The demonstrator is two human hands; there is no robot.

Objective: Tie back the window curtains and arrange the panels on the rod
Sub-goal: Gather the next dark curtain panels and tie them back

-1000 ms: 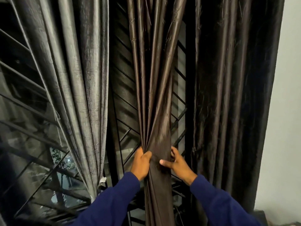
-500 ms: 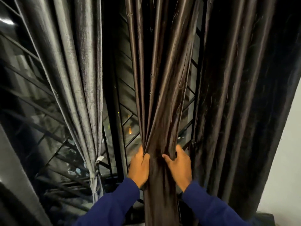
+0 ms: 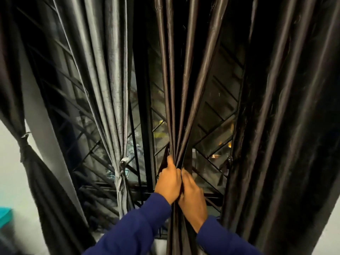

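Two panels already tied — the dark far-left panel (image 3: 36, 173) and the grey panel (image 3: 110, 89), knotted low at its tie (image 3: 122, 163). Brown centre panel (image 3: 184, 80) is bunched at waist height before the window grille (image 3: 217, 115); left hand (image 3: 170, 180) and right hand (image 3: 193, 197) both have fingers clamped round it, touching each other. No tie on it yet. Black right panel (image 3: 287, 126) hangs loose — just beside, crowding the right hand. Rod out of view.

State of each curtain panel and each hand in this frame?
Brown curtain: gathered, untied, gripped by both hands.
Grey curtain: tied back.
Far-left dark curtain: tied back.
Right dark curtain: hanging loose.
Left hand: gripping brown curtain.
Right hand: gripping brown curtain.
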